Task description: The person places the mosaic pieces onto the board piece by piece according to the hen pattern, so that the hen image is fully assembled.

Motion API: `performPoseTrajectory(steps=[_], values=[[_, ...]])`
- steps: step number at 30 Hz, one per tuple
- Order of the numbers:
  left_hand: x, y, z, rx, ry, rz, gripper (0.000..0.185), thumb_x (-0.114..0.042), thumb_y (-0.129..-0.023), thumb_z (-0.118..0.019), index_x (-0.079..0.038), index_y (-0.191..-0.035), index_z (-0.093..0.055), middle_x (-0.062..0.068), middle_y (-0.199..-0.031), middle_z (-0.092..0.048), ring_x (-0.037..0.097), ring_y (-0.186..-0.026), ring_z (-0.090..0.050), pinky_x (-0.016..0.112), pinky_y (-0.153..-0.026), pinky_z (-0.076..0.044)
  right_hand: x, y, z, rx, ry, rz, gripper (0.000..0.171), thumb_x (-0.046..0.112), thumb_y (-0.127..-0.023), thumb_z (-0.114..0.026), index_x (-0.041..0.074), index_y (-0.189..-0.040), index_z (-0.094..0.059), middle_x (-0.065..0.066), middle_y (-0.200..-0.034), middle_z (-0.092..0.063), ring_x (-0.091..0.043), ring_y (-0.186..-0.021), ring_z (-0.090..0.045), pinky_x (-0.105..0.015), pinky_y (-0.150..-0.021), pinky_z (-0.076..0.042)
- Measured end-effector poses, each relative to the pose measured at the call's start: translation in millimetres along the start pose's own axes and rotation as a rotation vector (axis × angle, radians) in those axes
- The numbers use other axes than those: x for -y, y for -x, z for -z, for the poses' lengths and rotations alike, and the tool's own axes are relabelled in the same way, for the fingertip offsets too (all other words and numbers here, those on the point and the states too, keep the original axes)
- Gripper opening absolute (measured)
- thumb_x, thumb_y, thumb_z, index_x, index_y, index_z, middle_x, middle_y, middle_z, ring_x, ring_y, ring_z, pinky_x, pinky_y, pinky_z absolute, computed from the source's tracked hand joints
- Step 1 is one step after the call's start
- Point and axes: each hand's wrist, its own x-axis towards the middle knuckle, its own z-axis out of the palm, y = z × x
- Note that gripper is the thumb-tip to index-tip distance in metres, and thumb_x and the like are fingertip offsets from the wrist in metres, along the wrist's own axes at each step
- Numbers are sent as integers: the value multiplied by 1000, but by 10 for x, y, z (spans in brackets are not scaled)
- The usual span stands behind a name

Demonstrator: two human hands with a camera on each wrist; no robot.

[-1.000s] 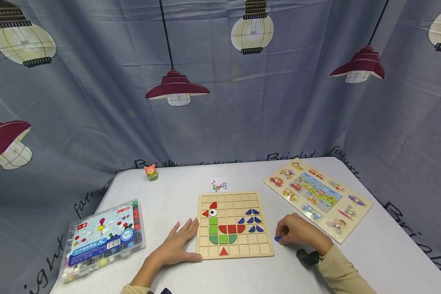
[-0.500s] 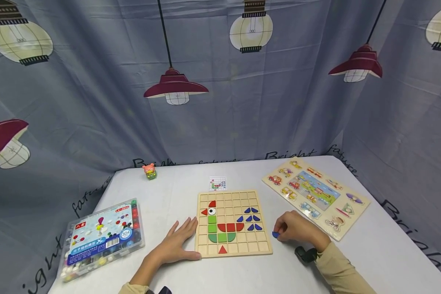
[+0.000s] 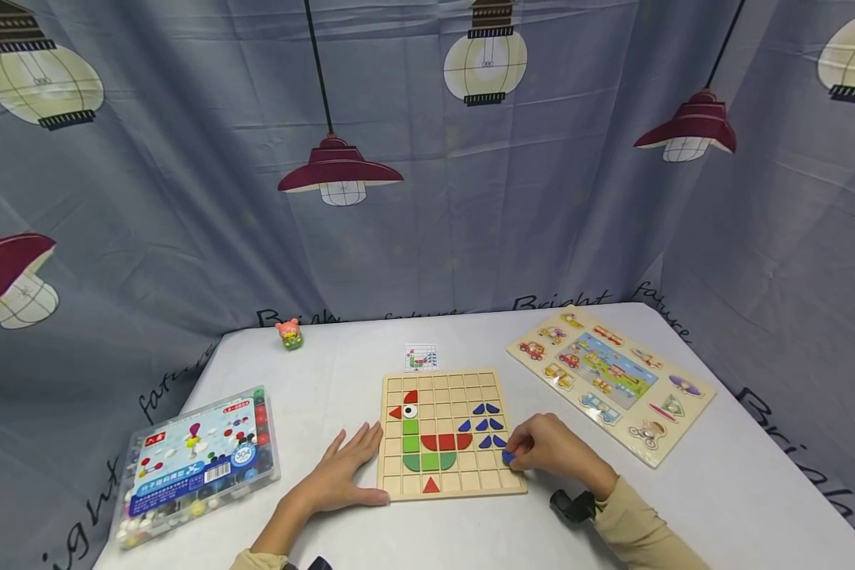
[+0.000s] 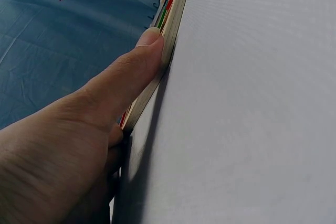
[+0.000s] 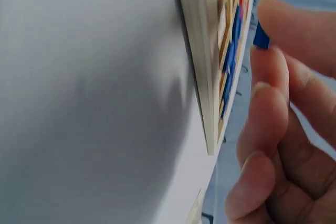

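Observation:
A wooden grid board [image 3: 463,481] lies at the middle of the table, bearing red, green and blue pieces laid out as a bird. My right hand [image 3: 552,450] is at the board's right edge and pinches a blue piece [image 3: 508,457] between thumb and finger. In the right wrist view that blue piece [image 5: 261,36] shows between the fingertips, over the board's edge. My left hand [image 3: 345,475] rests at the board's left side with its fingers spread. Its thumb [image 4: 149,40] lies along the board's edge in the left wrist view.
Behind the board lies a small picture card [image 3: 421,358] showing a bird pattern. A clear box of beads [image 3: 199,463] is at the left, and a vehicle puzzle board [image 3: 613,380] at the right. A small toy figure [image 3: 290,334] stands at the back left.
My right hand has moved left from the table beside the board to its right edge, carrying the blue piece. My left hand has stayed in place.

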Motion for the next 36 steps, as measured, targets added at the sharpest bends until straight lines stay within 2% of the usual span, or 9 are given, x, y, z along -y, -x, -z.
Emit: performPoseTrajectory(steps=[9, 14, 32, 36], values=[[59, 1, -29, 6, -6, -7, 111, -65, -73, -72, -8, -154, -24, 9, -163, -22, 31, -152, -13, 56, -122, 3, 54, -17, -120, -32, 18, -43, 12, 6, -69, -83, 10, -76, -74, 7, -63, -62, -7, -58, -53, -17, -50, -39], [67, -10, -27, -1, -8, -13, 111, -65, -73, -72, -8, -155, -23, 9, -162, -22, 32, -152, -14, 56, -122, 2, 63, -30, -130, -26, 3, -67, 13, 4, -68, -83, 9, -76, -73, 5, -64, -63, -10, -60, -54, -17, -50, -40], [55, -14, -25, 7, 9, 12, 111, -65, -72, -72, -9, -155, -24, 6, -163, -22, 29, -153, -12, 52, -123, 4, 42, -51, -138, -23, -16, -61, 12, 4, -70, -82, 8, -77, -74, 4, -67, -65, -10, -60, -55, -18, -50, -42], [50, -22, -14, 7, 5, -2, 110, -64, -73, -73, -8, -154, -24, 8, -163, -22, 31, -153, -12, 55, -123, 3, 44, -48, -138, -27, -10, -69, 12, 3, -70, -83, 8, -77, -74, 4, -67, -65, -10, -60, -55, -18, -50, -42]])
